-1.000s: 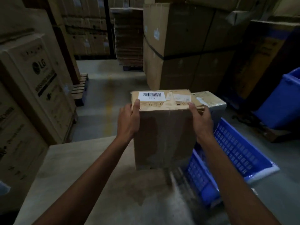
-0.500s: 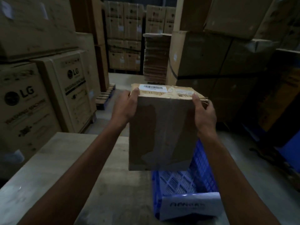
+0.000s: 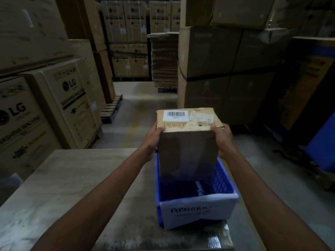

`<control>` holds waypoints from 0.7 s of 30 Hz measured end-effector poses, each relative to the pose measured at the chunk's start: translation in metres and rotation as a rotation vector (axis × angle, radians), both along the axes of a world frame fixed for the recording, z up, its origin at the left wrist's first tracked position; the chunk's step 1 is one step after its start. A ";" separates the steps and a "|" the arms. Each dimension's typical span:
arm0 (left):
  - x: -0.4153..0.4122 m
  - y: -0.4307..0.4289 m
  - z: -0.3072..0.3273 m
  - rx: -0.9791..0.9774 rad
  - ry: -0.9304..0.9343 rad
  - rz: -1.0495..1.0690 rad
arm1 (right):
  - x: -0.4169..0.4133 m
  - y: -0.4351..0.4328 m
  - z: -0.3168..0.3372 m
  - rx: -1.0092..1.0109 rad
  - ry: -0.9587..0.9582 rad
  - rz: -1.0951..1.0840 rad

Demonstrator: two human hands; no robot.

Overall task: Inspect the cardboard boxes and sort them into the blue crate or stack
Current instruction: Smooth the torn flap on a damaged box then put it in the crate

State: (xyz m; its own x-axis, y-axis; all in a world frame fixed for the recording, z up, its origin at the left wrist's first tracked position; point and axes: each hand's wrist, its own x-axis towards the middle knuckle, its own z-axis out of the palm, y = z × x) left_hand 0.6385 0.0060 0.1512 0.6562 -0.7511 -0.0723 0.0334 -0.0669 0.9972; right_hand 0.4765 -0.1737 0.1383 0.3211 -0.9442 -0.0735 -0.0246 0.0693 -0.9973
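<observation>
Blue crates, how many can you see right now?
2. One blue crate on the table, under the held cardboard box; another blue container, cut off at the right edge. More may be hidden.

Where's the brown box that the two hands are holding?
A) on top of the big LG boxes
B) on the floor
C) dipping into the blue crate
C: the left hand and right hand hold the cardboard box by its top, its lower end between the walls of the blue crate.
</observation>
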 end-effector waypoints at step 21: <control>0.018 -0.031 -0.122 0.031 0.370 0.025 | 0.006 -0.021 -0.107 0.126 0.064 0.112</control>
